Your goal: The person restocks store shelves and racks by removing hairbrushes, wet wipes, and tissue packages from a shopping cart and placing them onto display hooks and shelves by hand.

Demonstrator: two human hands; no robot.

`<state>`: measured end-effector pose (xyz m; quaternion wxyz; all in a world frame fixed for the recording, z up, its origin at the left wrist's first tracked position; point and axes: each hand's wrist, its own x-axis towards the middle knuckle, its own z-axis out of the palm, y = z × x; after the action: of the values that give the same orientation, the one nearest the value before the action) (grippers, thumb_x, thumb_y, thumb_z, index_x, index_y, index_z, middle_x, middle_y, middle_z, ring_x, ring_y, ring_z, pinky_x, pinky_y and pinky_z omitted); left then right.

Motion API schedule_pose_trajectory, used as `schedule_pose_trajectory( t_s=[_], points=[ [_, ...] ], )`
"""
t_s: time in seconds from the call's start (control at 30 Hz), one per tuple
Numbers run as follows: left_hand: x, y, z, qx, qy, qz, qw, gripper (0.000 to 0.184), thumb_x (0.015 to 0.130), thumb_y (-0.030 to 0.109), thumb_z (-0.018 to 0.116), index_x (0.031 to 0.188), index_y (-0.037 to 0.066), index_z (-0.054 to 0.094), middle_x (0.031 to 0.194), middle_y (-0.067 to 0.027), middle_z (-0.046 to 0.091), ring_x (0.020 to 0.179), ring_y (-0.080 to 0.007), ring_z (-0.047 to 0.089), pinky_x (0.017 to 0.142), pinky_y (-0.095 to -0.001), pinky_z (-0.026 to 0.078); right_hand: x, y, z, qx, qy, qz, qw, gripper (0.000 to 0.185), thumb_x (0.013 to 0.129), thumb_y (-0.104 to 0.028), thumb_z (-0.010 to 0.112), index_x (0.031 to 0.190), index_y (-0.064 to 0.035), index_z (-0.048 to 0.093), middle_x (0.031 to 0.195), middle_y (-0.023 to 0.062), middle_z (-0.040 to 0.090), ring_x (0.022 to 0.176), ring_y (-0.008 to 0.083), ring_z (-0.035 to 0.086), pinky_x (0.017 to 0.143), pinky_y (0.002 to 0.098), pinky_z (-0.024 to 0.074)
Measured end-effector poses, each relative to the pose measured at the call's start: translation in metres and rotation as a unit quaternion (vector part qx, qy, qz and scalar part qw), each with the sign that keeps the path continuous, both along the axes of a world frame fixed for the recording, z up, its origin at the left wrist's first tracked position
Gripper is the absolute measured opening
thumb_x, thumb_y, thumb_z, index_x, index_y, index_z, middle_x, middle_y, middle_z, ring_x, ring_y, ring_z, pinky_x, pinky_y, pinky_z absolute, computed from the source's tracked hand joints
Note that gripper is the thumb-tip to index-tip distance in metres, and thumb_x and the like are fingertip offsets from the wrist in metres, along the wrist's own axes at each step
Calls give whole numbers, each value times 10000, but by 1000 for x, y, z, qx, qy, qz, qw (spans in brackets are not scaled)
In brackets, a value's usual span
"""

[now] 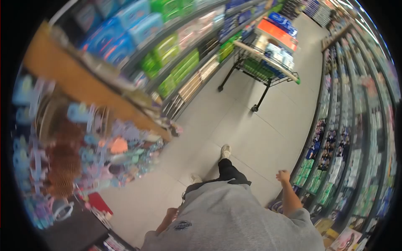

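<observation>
My right hand (283, 175) hangs out to my right above the tiled floor, near the lower shelves of the right-hand rack (324, 167). Its fingers look loosely curled, and no object shows in them. At my left side, my left hand (171, 213) is partly hidden by my grey shirt (234, 213), and its fingers cannot be made out. Ahead stands a shopping cart (255, 69) with a light handle bar, loaded with an orange-red box (276, 34), blue packages (282, 21) and white-and-blue packs (279, 54). Neither hand touches the cart.
Shelves with blue packs (125, 35) and green packs (180, 69) line the left side. A blurred display of small hanging goods (113, 146) juts out at near left, beside an orange-brown panel (88, 79). Pale floor tiles (217, 121) run between the racks. One shoe (226, 151) is forward.
</observation>
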<state>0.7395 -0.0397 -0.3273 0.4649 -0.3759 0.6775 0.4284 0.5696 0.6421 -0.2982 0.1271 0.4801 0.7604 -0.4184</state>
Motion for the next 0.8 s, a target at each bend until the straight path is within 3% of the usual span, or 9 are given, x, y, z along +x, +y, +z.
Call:
schedule_pose_trajectory(
  t_s=[0.13, 0.2, 0.23, 0.27, 0.33, 0.37, 0.5, 0.63, 0.8],
  points=[
    [-109, -20, -108, -40, 49, -327, 943, 219, 832, 214, 556, 829, 63, 715, 805, -140, 689, 710, -281, 670, 591, -449, 519, 64, 35, -116, -93, -41, -108, 989, 264, 904, -193, 480, 779, 7, 599, 630, 180, 617, 483, 285, 593, 433, 433, 473],
    [-195, -11, -137, -89, 136, -441, 882, 216, 796, 197, 543, 766, 87, 726, 772, -136, 699, 705, -285, 676, 591, -465, 509, 7, -27, -81, -109, -198, -154, 962, 178, 896, -202, 565, 940, -40, 623, 776, 178, 661, 629, 296, 637, 678, 566, 508],
    [-262, 20, -111, -140, 104, -288, 942, 201, 761, 175, 559, 652, 84, 702, 774, -161, 693, 730, -297, 677, 619, -462, 510, -15, -41, -85, -118, -191, -137, 965, 217, 855, -205, 638, 972, -22, 632, 807, 178, 678, 631, 287, 636, 686, 503, 522],
    [-318, 42, -109, -144, 212, -272, 928, 204, 780, 179, 553, 688, 62, 693, 782, -177, 686, 740, -329, 666, 635, -471, 501, -25, -34, -110, -77, -104, 139, 982, 247, 813, -226, 683, 922, -6, 666, 809, 179, 687, 642, 265, 635, 665, 421, 511],
    [-430, 85, -107, -158, 420, -263, 854, 223, 817, 186, 541, 761, 18, 675, 799, -209, 672, 761, -391, 643, 668, -487, 483, -83, -24, -109, -32, -63, 107, 992, 249, 786, -239, 702, 814, 8, 686, 767, 170, 683, 645, 236, 635, 618, 370, 491],
    [-483, 109, -107, -77, 349, -172, 918, 219, 810, 206, 571, 816, 18, 682, 808, -203, 677, 765, -378, 645, 693, -461, 482, -115, -10, -96, -21, -45, 120, 992, 276, 758, -286, 701, 738, -10, 704, 703, 161, 691, 704, 258, 673, 642, 389, 514],
    [-599, 281, 9, 31, 406, -104, 907, 267, 821, 166, 619, 1045, 47, 700, 845, -122, 707, 772, -235, 668, 688, -358, 510, -215, 66, -84, -76, 94, 76, 990, 177, 845, -142, 632, 826, 29, 670, 697, 115, 678, 582, 174, 624, 544, 314, 499],
    [-610, 402, 43, 117, 459, -260, 842, 266, 893, 180, 648, 1098, 10, 655, 866, -55, 684, 784, -134, 641, 711, -280, 512, -270, 106, -59, -86, 146, 7, 986, 186, 834, -180, 649, 820, 3, 676, 689, 110, 685, 582, 174, 647, 545, 292, 514],
    [-610, 445, 84, 242, 340, -466, 780, 312, 878, 180, 679, 1142, 18, 644, 954, -80, 707, 894, -156, 658, 819, -309, 519, -300, 123, -63, -141, 71, -86, 984, 158, 840, -152, 639, 812, 1, 665, 670, 87, 657, 558, 164, 620, 512, 261, 487]
  ],
)
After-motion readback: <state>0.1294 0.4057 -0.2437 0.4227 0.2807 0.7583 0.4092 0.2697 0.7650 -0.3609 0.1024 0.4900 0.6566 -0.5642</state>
